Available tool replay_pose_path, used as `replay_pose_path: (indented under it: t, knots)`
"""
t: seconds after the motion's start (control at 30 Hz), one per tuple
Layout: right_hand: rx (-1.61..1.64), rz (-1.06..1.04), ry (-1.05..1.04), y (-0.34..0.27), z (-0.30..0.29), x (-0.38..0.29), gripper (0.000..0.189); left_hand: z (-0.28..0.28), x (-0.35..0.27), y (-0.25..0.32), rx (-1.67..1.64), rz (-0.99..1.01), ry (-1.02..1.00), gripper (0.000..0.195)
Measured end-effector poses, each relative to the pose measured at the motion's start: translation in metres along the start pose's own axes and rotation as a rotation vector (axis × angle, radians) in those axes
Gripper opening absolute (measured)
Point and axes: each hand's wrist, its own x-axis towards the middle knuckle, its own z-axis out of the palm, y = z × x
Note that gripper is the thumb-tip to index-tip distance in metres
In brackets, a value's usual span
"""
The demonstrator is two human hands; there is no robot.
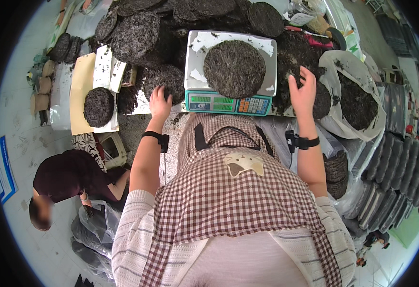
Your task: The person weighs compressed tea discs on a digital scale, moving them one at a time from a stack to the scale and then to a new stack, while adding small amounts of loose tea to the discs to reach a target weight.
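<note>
A round, dark cake of dried seaweed lies on the metal pan of a digital counter scale in front of me. My left hand rests its fingertips on the near edge of another dark disc, left of the scale. To the right of the scale, my right hand is raised with its fingers apart, above dark loose flakes, and holds nothing. Just beside it lies a further dark disc, partly hidden by the hand.
Stacked dark discs fill the far side of the table. A smaller disc sits on boards at left. An open plastic bag of dark material stands right. A co-worker bends over plastic bags at lower left.
</note>
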Motion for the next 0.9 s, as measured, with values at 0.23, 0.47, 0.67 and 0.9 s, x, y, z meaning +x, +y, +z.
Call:
replay_pose_path:
  t: [0.23,0.47,0.67,0.9]
  knots:
    - [0.045,0.591,-0.117,0.130,-0.052,-0.076,0.044,-0.022,-0.008,0.014,-0.104,0.033,0.085,0.045]
    - [0.065,0.429,-0.223,0.065,0.006,-0.021,0.048,-0.093,0.056,0.140,-0.488,0.289,0.184,0.032]
    - [-0.320,0.212,-0.295,-0.025,0.098,0.009,0.059,-0.063,0.068,0.222,-0.434,0.380,0.165,0.040]
    - [0.518,0.578,-0.153,0.002,0.123,0.002,0.065,-0.056,0.076,0.201,-0.703,0.189,0.063,0.029]
